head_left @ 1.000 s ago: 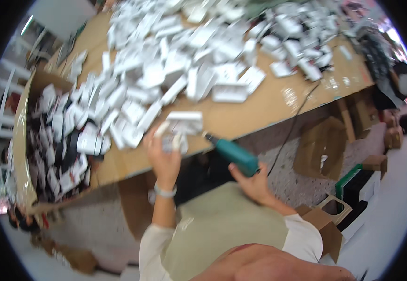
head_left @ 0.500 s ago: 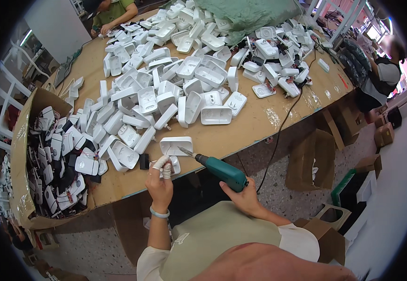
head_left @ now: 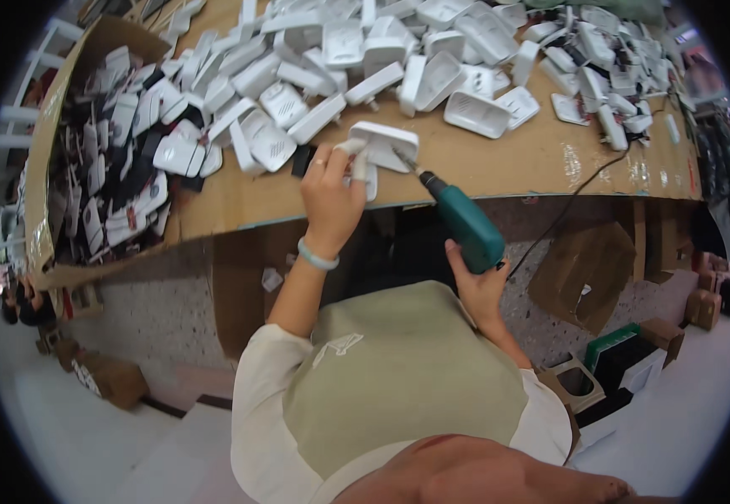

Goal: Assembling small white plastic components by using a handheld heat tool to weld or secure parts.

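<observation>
My left hand (head_left: pixel 333 197), with white wrapping on its fingertips, is closed at the left end of a shallow white plastic housing (head_left: pixel 394 139) near the table's front edge. The fingers cover that end of it. A green power screwdriver (head_left: pixel 470 225) is gripped in my right hand (head_left: pixel 481 290). Its bit slants up and left, with the tip in front of the housing's open inside; whether it touches is unclear. Just below the housing, a smaller white part (head_left: pixel 371 183) lies partly behind my left fingers. A small black block (head_left: pixel 302 160) rests to the left.
Many loose white housings (head_left: pixel 344 42) cover the table (head_left: pixel 541 164) beyond my hands. At the left stands a cardboard box (head_left: pixel 39 202) full of white and black assemblies. More wired parts (head_left: pixel 600 50) are heaped at the far right, and a black cord (head_left: pixel 579 191) crosses the table edge.
My view has tipped down and closer to my body, so the far table end and the co-worker there have left it. Left fingers now overlap the housing's left end; the screwdriver stays in my right hand.
</observation>
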Action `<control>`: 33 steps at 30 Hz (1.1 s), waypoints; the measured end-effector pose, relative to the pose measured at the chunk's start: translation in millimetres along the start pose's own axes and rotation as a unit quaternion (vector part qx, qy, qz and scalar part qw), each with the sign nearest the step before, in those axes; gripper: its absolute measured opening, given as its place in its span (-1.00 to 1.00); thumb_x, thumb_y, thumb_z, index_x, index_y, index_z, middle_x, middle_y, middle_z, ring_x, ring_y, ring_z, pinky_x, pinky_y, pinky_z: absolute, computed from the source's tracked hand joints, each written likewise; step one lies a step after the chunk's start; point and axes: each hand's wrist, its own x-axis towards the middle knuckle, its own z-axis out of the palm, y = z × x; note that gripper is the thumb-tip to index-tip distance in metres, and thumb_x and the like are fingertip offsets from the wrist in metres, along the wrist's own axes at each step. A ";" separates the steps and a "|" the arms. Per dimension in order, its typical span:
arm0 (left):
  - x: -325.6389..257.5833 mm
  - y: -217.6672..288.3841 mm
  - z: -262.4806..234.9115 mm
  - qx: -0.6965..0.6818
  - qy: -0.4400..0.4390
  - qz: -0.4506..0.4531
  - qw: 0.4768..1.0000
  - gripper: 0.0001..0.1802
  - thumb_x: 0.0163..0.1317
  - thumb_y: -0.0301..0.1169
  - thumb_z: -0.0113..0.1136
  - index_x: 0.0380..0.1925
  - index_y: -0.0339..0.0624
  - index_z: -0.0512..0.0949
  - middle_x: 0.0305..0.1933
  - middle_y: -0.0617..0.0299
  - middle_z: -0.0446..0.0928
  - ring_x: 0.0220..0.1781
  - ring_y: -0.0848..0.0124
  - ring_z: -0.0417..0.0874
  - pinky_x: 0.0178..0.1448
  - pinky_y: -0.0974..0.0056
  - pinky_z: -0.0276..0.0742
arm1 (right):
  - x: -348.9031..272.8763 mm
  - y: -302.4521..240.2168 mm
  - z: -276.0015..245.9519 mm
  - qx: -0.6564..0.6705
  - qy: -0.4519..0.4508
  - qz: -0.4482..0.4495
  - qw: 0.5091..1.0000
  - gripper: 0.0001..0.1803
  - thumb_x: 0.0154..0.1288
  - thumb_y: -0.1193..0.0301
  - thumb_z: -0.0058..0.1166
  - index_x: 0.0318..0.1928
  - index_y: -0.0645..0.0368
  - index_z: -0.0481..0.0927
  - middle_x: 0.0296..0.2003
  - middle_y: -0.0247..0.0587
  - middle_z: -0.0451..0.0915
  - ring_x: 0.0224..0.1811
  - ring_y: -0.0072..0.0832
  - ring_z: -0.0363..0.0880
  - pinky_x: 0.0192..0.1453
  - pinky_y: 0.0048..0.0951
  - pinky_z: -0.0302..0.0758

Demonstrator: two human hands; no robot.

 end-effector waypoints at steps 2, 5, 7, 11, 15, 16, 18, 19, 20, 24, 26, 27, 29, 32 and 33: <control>4.5 -1.5 6.2 0.014 0.008 -0.003 1.000 -0.80 0.22 -0.58 0.28 -0.13 -0.24 0.66 -0.32 0.09 0.56 -0.40 0.21 0.59 -0.27 0.18 0.53 | 2.8 4.5 3.2 -0.002 -0.015 0.007 1.000 -0.83 0.28 0.52 0.33 -0.19 0.29 0.61 -0.44 -0.31 0.58 -0.39 -0.64 0.45 -0.27 -0.53 0.43; 3.4 -0.6 7.0 0.074 0.013 -0.005 0.997 -0.75 0.08 -0.60 0.33 -0.19 -0.22 0.68 -0.19 0.10 0.55 -0.17 0.14 0.55 -0.06 0.12 0.50 | 7.1 1.8 9.2 -0.017 -0.030 -0.012 0.999 -0.83 0.28 0.56 0.31 -0.16 0.29 0.62 -0.41 -0.29 0.61 -0.38 -0.60 0.50 -0.23 -0.52 0.47; 2.3 1.6 8.9 0.116 0.035 0.003 0.993 -0.74 -0.04 -0.62 0.36 -0.27 -0.18 0.72 -0.05 0.11 0.53 0.05 0.08 0.43 0.18 0.04 0.37 | 9.9 -1.1 12.9 -0.027 -0.040 -0.032 0.998 -0.82 0.27 0.57 0.30 -0.13 0.29 0.63 -0.38 -0.27 0.63 -0.37 -0.58 0.54 -0.20 -0.52 0.49; 3.6 1.4 14.8 0.111 0.061 -0.007 0.992 -0.76 -0.04 -0.62 0.36 -0.31 -0.17 0.74 -0.05 0.15 0.55 0.05 0.10 0.45 0.18 0.04 0.36 | 13.1 -0.4 19.7 -0.044 -0.044 -0.052 0.997 -0.79 0.27 0.61 0.28 -0.09 0.30 0.63 -0.30 -0.21 0.67 -0.31 -0.55 0.61 -0.13 -0.51 0.54; 5.3 -1.5 17.9 0.117 0.045 -0.016 0.992 -0.82 -0.04 -0.61 0.37 -0.36 -0.19 0.73 -0.03 0.18 0.57 0.05 0.11 0.46 0.17 0.06 0.37 | 17.0 -0.6 23.4 -0.038 -0.045 -0.063 0.996 -0.77 0.27 0.61 0.27 -0.06 0.30 0.63 -0.29 -0.19 0.68 -0.30 -0.53 0.63 -0.11 -0.50 0.55; 5.8 -2.6 18.3 0.128 0.036 -0.022 0.991 -0.83 -0.04 -0.60 0.37 -0.38 -0.20 0.72 -0.04 0.19 0.58 0.04 0.11 0.47 0.16 0.06 0.37 | 18.2 -0.9 23.9 -0.038 -0.044 -0.063 0.996 -0.77 0.27 0.61 0.27 -0.06 0.30 0.63 -0.29 -0.19 0.68 -0.30 -0.53 0.63 -0.11 -0.50 0.55; 6.4 -4.1 20.0 0.121 0.038 -0.023 0.992 -0.85 -0.03 -0.60 0.36 -0.38 -0.22 0.71 -0.05 0.18 0.59 0.03 0.11 0.48 0.16 0.06 0.37 | 19.7 -1.4 24.5 -0.029 -0.048 -0.068 0.996 -0.77 0.27 0.61 0.26 -0.05 0.31 0.63 -0.30 -0.19 0.69 -0.29 -0.53 0.64 -0.11 -0.50 0.55; 7.1 -4.5 21.3 0.114 0.041 -0.024 0.992 -0.86 -0.02 -0.59 0.36 -0.39 -0.23 0.70 -0.06 0.17 0.60 0.02 0.12 0.49 0.16 0.05 0.37 | 20.6 -1.1 24.8 -0.029 -0.047 -0.067 0.996 -0.77 0.27 0.61 0.26 -0.05 0.31 0.63 -0.30 -0.19 0.69 -0.29 -0.53 0.64 -0.11 -0.50 0.55; 7.3 -4.3 21.8 0.114 0.040 -0.023 0.992 -0.86 -0.02 -0.59 0.36 -0.39 -0.23 0.70 -0.06 0.17 0.60 0.02 0.12 0.49 0.16 0.05 0.37 | 21.2 -0.8 25.0 -0.029 -0.048 -0.067 0.996 -0.77 0.27 0.61 0.25 -0.05 0.31 0.63 -0.29 -0.19 0.69 -0.28 -0.53 0.64 -0.11 -0.50 0.55; 7.6 -3.5 22.4 0.107 0.039 -0.036 0.993 -0.86 0.02 -0.58 0.37 -0.36 -0.23 0.69 -0.09 0.21 0.62 0.00 0.13 0.51 0.13 0.05 0.36 | 24.3 -2.1 25.7 -0.032 -0.049 -0.073 0.996 -0.77 0.28 0.61 0.25 -0.05 0.31 0.62 -0.29 -0.18 0.69 -0.28 -0.52 0.65 -0.10 -0.50 0.55; 7.6 -3.7 22.4 0.106 0.039 -0.039 0.993 -0.87 0.04 -0.57 0.37 -0.35 -0.22 0.69 -0.09 0.22 0.63 0.00 0.13 0.51 0.12 0.06 0.36 | 25.0 -0.8 25.6 -0.030 -0.051 -0.074 0.996 -0.77 0.28 0.61 0.24 -0.05 0.31 0.62 -0.29 -0.17 0.68 -0.27 -0.52 0.65 -0.10 -0.49 0.55; 8.1 -3.5 22.3 0.107 0.042 -0.036 0.993 -0.87 0.05 -0.56 0.37 -0.35 -0.21 0.69 -0.09 0.23 0.63 0.00 0.14 0.52 0.11 0.07 0.35 | 25.1 -0.3 25.5 -0.029 -0.053 -0.075 0.995 -0.77 0.28 0.61 0.24 -0.05 0.31 0.62 -0.29 -0.17 0.68 -0.27 -0.51 0.65 -0.10 -0.49 0.55; 8.2 -3.9 22.7 0.108 0.046 -0.033 0.993 -0.88 0.06 -0.55 0.37 -0.35 -0.20 0.69 -0.09 0.24 0.63 0.00 0.14 0.52 0.10 0.08 0.34 | 25.2 -0.3 25.4 -0.030 -0.053 -0.075 0.995 -0.77 0.28 0.61 0.24 -0.05 0.31 0.62 -0.29 -0.16 0.68 -0.28 -0.50 0.65 -0.10 -0.49 0.55; 7.9 -4.6 23.1 0.110 0.040 -0.033 0.993 -0.87 0.06 -0.54 0.36 -0.34 -0.20 0.69 -0.08 0.25 0.63 0.01 0.15 0.52 0.11 0.09 0.31 | 25.1 -0.4 25.2 -0.034 -0.052 -0.072 0.995 -0.77 0.29 0.62 0.24 -0.05 0.32 0.61 -0.29 -0.15 0.68 -0.28 -0.49 0.65 -0.10 -0.49 0.55; 8.1 -4.6 23.1 0.112 0.038 -0.035 0.992 -0.87 0.06 -0.54 0.36 -0.34 -0.19 0.69 -0.08 0.25 0.63 0.01 0.15 0.51 0.12 0.08 0.30 | 25.1 -0.4 25.0 -0.035 -0.051 -0.069 0.996 -0.77 0.29 0.62 0.23 -0.05 0.32 0.61 -0.29 -0.15 0.68 -0.28 -0.48 0.65 -0.10 -0.49 0.55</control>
